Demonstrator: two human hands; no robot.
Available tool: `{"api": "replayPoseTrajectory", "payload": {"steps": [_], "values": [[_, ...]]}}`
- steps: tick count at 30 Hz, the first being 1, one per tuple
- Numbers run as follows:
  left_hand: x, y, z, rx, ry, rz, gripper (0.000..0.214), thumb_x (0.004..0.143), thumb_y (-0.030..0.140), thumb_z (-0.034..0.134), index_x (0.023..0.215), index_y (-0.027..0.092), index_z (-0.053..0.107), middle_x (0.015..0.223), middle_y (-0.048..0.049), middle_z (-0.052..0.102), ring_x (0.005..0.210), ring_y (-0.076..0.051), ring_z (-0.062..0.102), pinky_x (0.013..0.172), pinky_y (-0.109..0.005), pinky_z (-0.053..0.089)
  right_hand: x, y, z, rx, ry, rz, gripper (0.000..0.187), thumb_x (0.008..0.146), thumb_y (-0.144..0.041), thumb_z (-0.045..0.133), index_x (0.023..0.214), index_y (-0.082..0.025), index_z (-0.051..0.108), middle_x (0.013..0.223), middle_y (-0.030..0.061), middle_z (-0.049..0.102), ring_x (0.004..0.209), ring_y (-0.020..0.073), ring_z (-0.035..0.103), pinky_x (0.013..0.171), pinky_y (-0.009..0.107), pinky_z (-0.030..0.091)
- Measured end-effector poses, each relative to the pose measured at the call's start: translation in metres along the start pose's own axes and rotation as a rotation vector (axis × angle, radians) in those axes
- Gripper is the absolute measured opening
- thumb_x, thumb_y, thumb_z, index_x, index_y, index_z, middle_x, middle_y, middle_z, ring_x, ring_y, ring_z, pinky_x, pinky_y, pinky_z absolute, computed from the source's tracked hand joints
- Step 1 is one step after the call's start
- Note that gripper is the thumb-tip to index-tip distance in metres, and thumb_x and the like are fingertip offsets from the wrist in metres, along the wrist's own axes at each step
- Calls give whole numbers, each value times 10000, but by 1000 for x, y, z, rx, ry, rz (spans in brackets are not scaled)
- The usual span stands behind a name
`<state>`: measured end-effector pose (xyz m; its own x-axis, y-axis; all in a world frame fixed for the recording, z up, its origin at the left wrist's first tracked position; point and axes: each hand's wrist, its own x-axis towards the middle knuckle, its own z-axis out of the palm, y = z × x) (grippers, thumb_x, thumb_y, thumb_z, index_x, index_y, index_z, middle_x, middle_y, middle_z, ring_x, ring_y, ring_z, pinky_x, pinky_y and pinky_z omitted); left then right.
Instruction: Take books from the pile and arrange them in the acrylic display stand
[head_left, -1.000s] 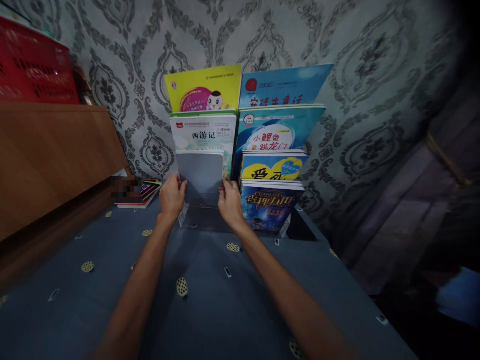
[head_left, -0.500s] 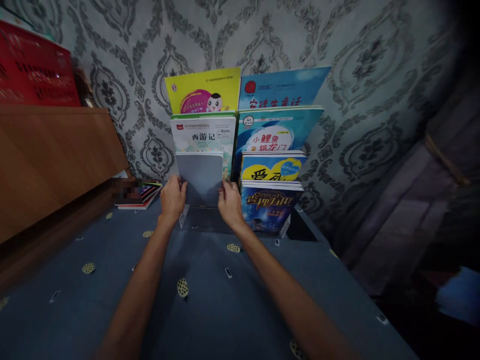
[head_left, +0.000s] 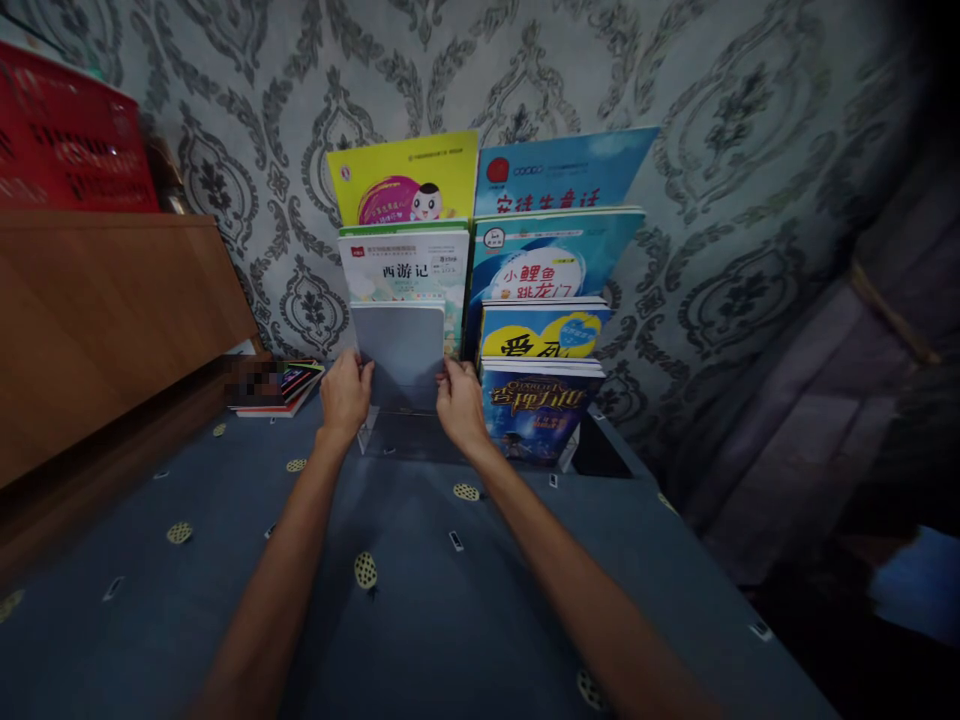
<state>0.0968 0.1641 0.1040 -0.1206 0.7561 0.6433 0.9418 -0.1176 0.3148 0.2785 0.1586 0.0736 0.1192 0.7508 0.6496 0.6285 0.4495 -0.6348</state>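
Observation:
A plain grey notebook (head_left: 399,345) stands upright in the front left slot of a tiered book stand (head_left: 409,438). My left hand (head_left: 346,395) is closed on its left edge, thumb toward the cover. On the opposite edge, my right hand (head_left: 460,402) pinches the notebook between thumb and fingers. Directly behind it rises a pale picture book (head_left: 405,268), with a yellow book (head_left: 405,170) taller at the back. To the right of my right hand, a dark blue book (head_left: 536,410) fills the front right slot.
Blue books (head_left: 570,170) and a yellow-and-blue book (head_left: 544,330) rise in tiers on the right. A small pile of books (head_left: 277,388) lies at left, beside a wooden cabinet (head_left: 112,320) bearing a red basket (head_left: 75,140). Patterned blue cloth (head_left: 420,610) covers the surface.
The view has shifted very slightly. Both hands keep their hold on the grey notebook, which stays in the same place in the stand.

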Motion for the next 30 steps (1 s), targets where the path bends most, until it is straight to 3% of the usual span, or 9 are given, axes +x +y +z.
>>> {"api": "replayPoseTrajectory", "payload": {"steps": [11,19,30], "values": [[1,-4,-7,-19,-8,5,160,921,336,558,1002,202,590,899,-89,713,927,-288,692,786,-349,499,-1,1,1,-31,24,-39,462,882,-98,398,1285,-115,624,1043,146,619,912,251,661,904,412,545],[3,-4,-17,-116,28,-2,361,893,257,516,1237,147,510,994,-108,710,1017,-304,688,855,-375,513,-4,-5,1,-29,40,-40,475,874,-78,387,1291,-92,616,1041,148,599,921,248,654,919,415,539],[2,-6,-24,-125,3,33,256,805,161,498,1044,193,582,994,-99,678,989,-283,663,857,-387,515,-15,-13,-9,-5,13,-53,463,835,-38,405,1238,-101,623,994,127,612,895,247,625,896,423,537]]}}
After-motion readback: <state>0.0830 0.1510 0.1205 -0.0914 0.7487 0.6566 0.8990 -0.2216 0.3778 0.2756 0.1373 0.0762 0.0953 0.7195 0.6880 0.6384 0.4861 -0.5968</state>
